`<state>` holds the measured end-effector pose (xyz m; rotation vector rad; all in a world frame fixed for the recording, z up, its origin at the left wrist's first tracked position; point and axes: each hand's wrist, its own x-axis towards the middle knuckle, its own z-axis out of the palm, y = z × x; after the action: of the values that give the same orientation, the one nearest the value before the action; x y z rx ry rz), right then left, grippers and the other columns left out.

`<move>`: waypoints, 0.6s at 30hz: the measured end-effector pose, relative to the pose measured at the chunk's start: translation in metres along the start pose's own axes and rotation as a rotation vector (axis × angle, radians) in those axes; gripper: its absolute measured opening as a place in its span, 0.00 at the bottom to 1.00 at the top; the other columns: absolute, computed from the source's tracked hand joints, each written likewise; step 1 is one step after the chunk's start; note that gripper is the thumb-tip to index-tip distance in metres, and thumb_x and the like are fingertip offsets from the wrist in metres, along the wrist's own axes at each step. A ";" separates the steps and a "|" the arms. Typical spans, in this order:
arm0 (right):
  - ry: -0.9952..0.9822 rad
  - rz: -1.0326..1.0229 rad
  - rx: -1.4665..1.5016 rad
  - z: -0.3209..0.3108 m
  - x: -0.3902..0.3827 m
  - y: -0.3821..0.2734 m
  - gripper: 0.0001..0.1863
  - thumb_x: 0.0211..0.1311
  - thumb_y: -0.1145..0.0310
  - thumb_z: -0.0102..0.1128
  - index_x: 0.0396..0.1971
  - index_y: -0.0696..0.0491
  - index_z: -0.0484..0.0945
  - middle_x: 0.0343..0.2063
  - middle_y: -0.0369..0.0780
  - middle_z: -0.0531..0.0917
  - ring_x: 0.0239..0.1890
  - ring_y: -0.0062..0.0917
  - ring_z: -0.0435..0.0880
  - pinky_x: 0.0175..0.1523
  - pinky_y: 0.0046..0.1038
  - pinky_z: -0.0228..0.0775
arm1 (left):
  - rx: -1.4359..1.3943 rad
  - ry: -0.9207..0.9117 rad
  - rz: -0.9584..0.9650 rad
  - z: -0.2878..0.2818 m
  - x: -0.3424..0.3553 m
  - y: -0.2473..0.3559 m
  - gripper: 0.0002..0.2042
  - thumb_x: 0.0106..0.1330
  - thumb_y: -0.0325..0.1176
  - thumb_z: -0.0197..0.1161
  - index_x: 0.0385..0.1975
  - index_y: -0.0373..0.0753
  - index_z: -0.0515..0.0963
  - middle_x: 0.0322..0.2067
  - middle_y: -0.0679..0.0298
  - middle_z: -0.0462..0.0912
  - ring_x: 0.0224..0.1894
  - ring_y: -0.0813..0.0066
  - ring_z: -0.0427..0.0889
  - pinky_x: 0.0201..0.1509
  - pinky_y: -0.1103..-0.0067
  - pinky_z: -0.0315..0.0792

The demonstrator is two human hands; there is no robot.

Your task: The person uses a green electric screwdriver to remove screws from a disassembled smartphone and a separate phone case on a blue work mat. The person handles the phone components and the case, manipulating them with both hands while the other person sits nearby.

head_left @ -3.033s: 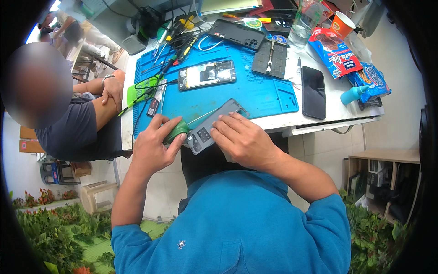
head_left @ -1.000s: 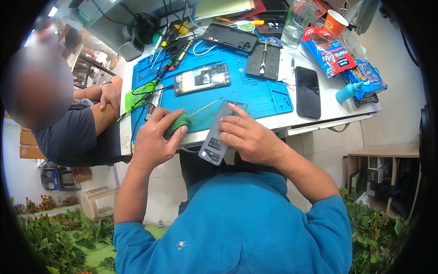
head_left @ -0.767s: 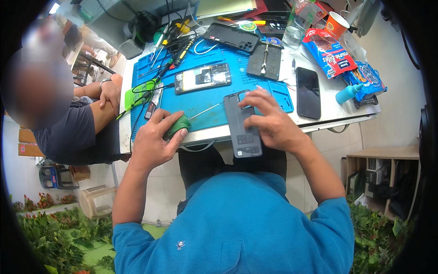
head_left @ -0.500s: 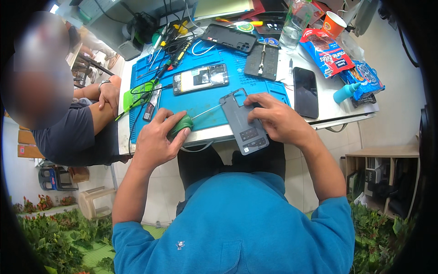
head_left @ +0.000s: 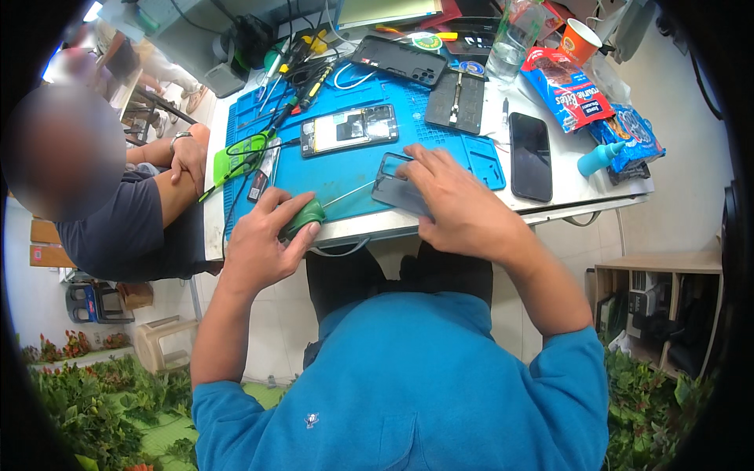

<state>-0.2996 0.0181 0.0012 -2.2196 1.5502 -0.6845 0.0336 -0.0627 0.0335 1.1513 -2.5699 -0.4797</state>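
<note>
My left hand (head_left: 263,245) is closed around the thick green handle of a screwdriver (head_left: 305,219), near the front edge of the blue work mat (head_left: 334,182). Its thin metal shaft points right, with the tip at the edge of a grey phone back cover (head_left: 398,196). My right hand (head_left: 469,206), somewhat blurred, grips that cover from above and hides much of it. The cover's camera cutout shows at its far end. Beyond both hands lies an opened phone (head_left: 349,130) with its insides showing, a black cable running to its left end.
A dark-screened phone (head_left: 531,157) lies to the right. Behind it are snack packs (head_left: 567,88), a teal bottle (head_left: 601,158), a paper cup (head_left: 580,41) and a glass bottle (head_left: 514,43). Cables and tools (head_left: 306,74) crowd the back left. Another person (head_left: 118,212) sits at left.
My right hand has moved up and left over the back cover, which now lies flatter and farther onto the mat. The screwdriver in my left hand has shifted slightly left.
</note>
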 end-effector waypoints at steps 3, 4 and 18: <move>-0.072 -0.074 0.021 -0.005 0.011 0.014 0.47 0.51 0.79 0.73 0.77 0.58 0.72 0.75 0.55 0.77 0.77 0.54 0.74 0.81 0.51 0.71 | -0.024 0.010 -0.023 -0.004 -0.010 -0.001 0.21 0.75 0.38 0.77 0.65 0.39 0.91 0.49 0.51 0.88 0.47 0.51 0.91 0.54 0.64 0.85; -0.085 -0.083 0.002 -0.005 0.014 0.016 0.48 0.51 0.79 0.72 0.78 0.58 0.72 0.75 0.54 0.77 0.77 0.54 0.74 0.80 0.51 0.70 | -0.029 0.013 -0.037 -0.004 -0.015 0.000 0.21 0.75 0.37 0.77 0.65 0.39 0.91 0.48 0.51 0.88 0.47 0.51 0.91 0.54 0.65 0.85; -0.048 -0.222 -0.024 0.024 0.037 0.009 0.44 0.61 0.62 0.84 0.77 0.57 0.78 0.72 0.50 0.81 0.76 0.47 0.76 0.78 0.49 0.65 | -0.154 0.062 -0.157 0.003 -0.081 0.004 0.21 0.75 0.36 0.78 0.64 0.36 0.90 0.46 0.53 0.88 0.44 0.56 0.90 0.50 0.67 0.83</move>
<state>-0.2825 -0.0194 -0.0159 -2.4315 1.3077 -0.6717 0.0816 0.0013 0.0229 1.2961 -2.3554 -0.6543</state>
